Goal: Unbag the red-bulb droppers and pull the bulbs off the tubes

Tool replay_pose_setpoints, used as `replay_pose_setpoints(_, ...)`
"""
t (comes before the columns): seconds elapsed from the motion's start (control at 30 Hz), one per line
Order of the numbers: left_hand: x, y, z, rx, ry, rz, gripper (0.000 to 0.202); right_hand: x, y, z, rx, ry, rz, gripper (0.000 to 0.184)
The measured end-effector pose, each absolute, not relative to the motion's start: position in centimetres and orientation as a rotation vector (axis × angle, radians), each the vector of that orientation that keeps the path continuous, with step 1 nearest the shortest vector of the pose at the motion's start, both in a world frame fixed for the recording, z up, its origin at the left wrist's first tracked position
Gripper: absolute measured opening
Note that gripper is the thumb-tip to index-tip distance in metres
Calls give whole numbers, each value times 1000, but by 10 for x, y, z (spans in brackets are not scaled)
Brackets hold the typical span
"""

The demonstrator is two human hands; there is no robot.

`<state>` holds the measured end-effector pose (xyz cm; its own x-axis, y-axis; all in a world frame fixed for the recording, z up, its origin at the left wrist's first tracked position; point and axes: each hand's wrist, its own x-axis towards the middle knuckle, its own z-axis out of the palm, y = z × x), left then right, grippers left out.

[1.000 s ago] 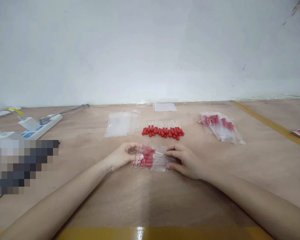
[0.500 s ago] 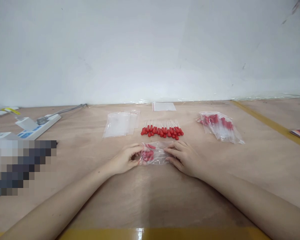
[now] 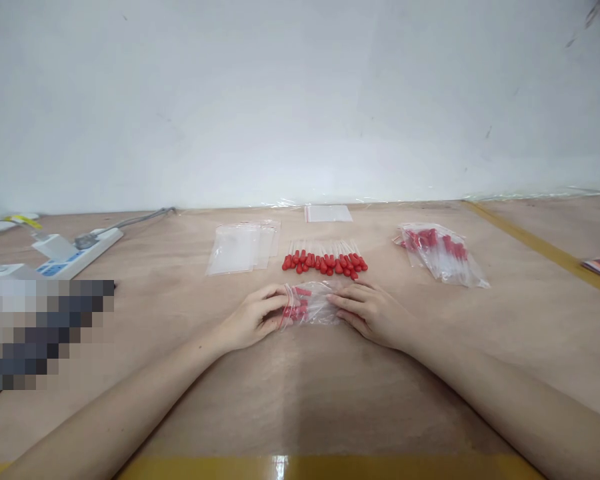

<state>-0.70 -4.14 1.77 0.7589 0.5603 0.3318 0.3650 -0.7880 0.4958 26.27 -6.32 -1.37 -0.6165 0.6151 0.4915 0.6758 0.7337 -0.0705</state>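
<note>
A clear zip-lock bag (image 3: 321, 308) lies sideways on the table in front of me, its red-lined mouth to the left. Inside are several droppers with red rubber bulbs (image 3: 296, 311), bulbs toward the mouth and clear tubes to the right. My left hand (image 3: 260, 316) grips the mouth end, thumb below and fingers above, some fingers partly behind the plastic. My right hand (image 3: 367, 310) has its fingers closed over the bag's right end. Just beyond the bag is a row of loose droppers (image 3: 325, 262), red bulbs facing me.
Flat bags (image 3: 235, 248) lie back left, and another white bag (image 3: 329, 213) is near the wall. Filled bags of droppers (image 3: 443, 253) are piled at right. A power strip (image 3: 87, 255) with plugs and a cable sits at left. Yellow tape (image 3: 530, 241) crosses the table.
Both hands still hold the bag. Its near edge has lifted slightly and the droppers inside have shifted a little; the left fingers have moved slightly at the mouth.
</note>
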Motion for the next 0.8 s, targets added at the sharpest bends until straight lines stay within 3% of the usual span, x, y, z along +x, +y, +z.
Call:
replay_pose_setpoints(0.47,-9,-42,21,2530,717,650,31,264,-60,-19,-944,-2441,-131,30)
replay_pose_setpoints(0.67,-53,-18,65,2329,931,514,28,264,-61,-20,-939,-2427,-114,30)
replay_pose_setpoints(0.8,-115,4,100,2164,1344,607,30,264,-59,-22,-922,-2410,-120,30)
